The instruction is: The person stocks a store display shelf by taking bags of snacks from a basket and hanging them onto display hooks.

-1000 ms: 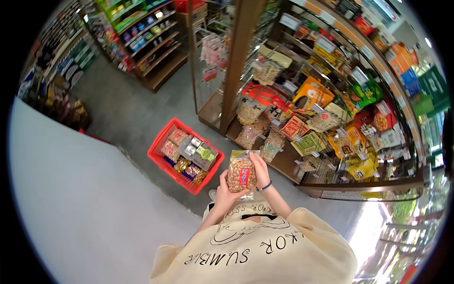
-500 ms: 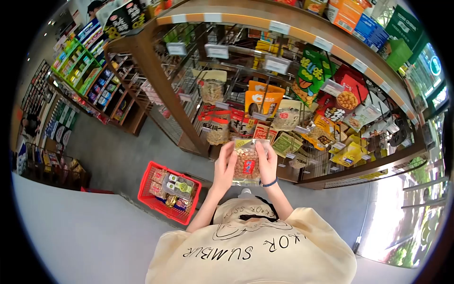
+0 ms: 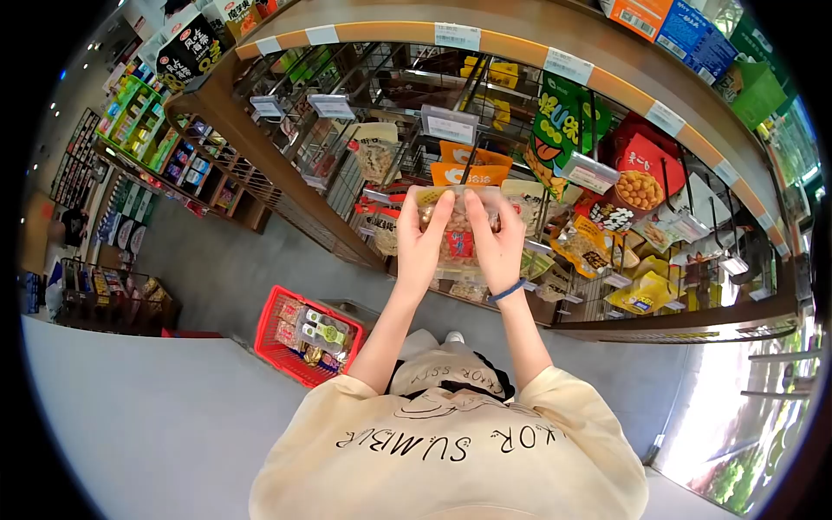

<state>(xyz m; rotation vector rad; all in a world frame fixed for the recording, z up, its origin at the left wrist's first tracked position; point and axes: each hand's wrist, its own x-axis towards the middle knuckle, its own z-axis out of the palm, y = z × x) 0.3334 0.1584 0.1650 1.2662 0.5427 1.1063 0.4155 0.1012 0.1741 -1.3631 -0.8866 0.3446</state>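
Note:
Between my two hands is a clear bag of round brown nuts (image 3: 457, 248) with a red label. My left hand (image 3: 420, 238) grips its left side, thumb on the front near the top. Opposite it, my right hand (image 3: 496, 236), with a blue band at the wrist, closes on the right side in the same way. The thumbs lie close together and cover much of the bag's upper part. Just behind the bag hangs an orange snack packet (image 3: 472, 165) on the rack.
The wire rack (image 3: 338, 217) holds several hanging packets, among them a green one (image 3: 563, 130) and a red one (image 3: 646, 169), with price tags on prongs jutting out. A red basket (image 3: 270, 334) containing packaged food stands on the floor (image 3: 234, 260) at the lower left.
Both hands have moved up and forward with the bag, closer to the hanging packets. The thumbs have come nearer each other at its top.

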